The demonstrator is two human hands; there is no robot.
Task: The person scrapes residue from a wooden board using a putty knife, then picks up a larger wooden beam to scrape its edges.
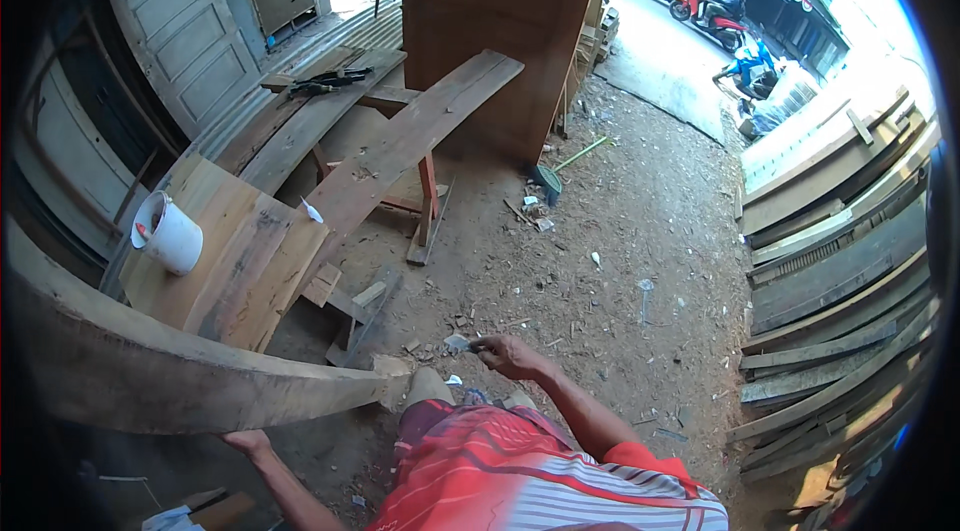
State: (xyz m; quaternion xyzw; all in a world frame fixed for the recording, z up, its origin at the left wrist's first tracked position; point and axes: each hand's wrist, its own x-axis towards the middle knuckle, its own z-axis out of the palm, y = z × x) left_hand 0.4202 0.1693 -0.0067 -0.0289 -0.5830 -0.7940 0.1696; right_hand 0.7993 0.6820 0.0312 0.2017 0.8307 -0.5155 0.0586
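A long, thick wooden plank (pixel 240 386) stretches from the left edge of the view to just in front of my legs. My left hand (pixel 245 441) is at its lower side and supports it, with the fingers partly hidden behind the wood. In my right hand (pixel 512 357), held out past the plank's near end, is a small putty knife (pixel 459 343) with a flat, pale blade pointing left. The blade is apart from the plank.
A white bucket (pixel 172 236) and a small white tube (pixel 312 212) sit on a board panel (pixel 225 261). Beyond lies a long board (pixel 400 146) on a trestle. A green broom (pixel 550 181) is on the littered ground. Stacked planks (pixel 840 281) line the right; motorcycles (pixel 710 13) pass outside.
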